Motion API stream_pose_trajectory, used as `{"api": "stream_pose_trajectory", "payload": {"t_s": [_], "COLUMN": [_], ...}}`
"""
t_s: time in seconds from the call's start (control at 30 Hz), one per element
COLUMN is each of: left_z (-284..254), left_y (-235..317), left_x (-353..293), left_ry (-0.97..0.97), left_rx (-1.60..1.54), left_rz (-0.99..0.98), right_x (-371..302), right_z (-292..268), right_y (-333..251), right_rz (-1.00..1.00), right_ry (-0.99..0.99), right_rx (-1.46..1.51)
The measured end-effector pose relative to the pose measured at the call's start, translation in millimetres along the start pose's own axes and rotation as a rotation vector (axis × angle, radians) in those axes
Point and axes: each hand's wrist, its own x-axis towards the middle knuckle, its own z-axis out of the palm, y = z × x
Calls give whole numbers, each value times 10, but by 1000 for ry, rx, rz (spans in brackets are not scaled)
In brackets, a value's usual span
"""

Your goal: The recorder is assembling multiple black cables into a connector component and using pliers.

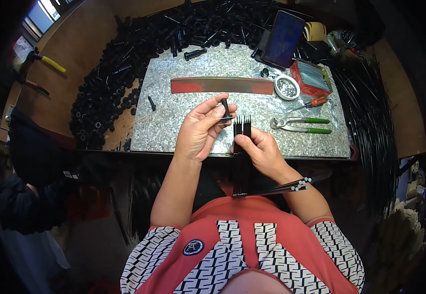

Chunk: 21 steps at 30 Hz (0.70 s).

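Note:
In my left hand (198, 128) is a small black flanged tube (225, 106), pinched upright between thumb and fingers. A thin, light wire (226, 118) crosses by its lower end. My right hand (259, 151) is closed around a flat row of thin black rods (242, 131), thumb in front. Their narrow tips point away from me, close beside the tube; whether they touch it I cannot tell. The rods' lower part hangs over the table edge toward my lap. More black rods with whitish ends (301, 183) lie across my right forearm.
On the speckled board (159, 128) lie a red-brown bar (222, 85), green-handled pincers (301, 125), an orange screwdriver (315, 102) and a white bowl (287, 87) of small metal pieces. Black parts (105, 81) heap behind and left. A phone (284, 39) leans at the back; long black rods (367, 122) lie right.

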Motion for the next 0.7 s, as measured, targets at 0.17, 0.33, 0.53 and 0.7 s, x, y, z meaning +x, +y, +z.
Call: {"api": "stream_pose_trajectory", "payload": {"t_s": [0.17, 0.33, 0.53, 0.7], "left_z": [-21, -37, -36, -51], "left_y": [-8, -37, -37, -42], "left_x": [-1, 11, -2, 22], "left_ry": [-31, -49, -49, -72], "left_rx": [24, 30, 34, 42], "left_rz": [3, -2, -19, -31], "right_x": [6, 12, 12, 16], "right_z": [0, -7, 6, -19], "right_y": [-9, 17, -18, 4], "right_rz": [12, 23, 41, 43], "right_ry": [-2, -2, -4, 5], "right_rx": [-7, -5, 1, -1]}}
